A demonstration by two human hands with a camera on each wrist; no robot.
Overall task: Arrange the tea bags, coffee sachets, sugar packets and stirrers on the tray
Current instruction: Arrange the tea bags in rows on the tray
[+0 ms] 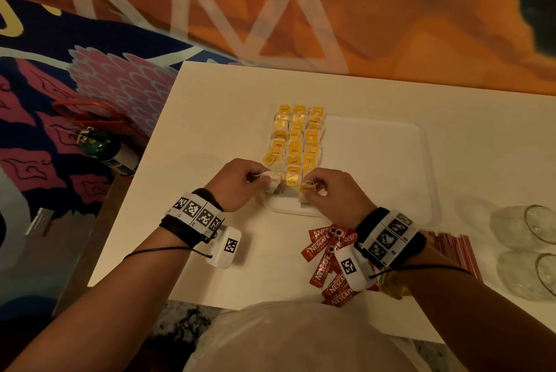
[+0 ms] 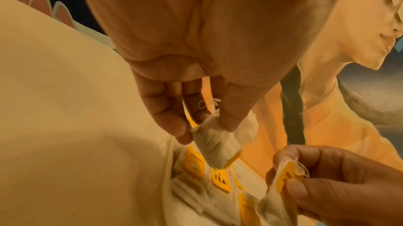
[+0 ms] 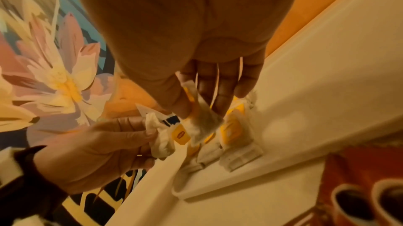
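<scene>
Left hand (image 1: 237,183) and right hand (image 1: 329,191) each pinch one tea bag (image 2: 214,145), which looks light, soft and tearable; pinching its top edge seems safest.

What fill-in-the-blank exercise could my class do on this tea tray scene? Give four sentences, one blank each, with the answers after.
1. Each hand, the left hand and the right hand, pinches one ____ bag.
2. The rows of tea bags fill the ____ side of the tray, seen from the head view.
3. The coffee sachets lie on the table, not yet on the ____.
4. The tags on the tea bags are ____ in colour.

Answers: tea; left; tray; yellow
</scene>
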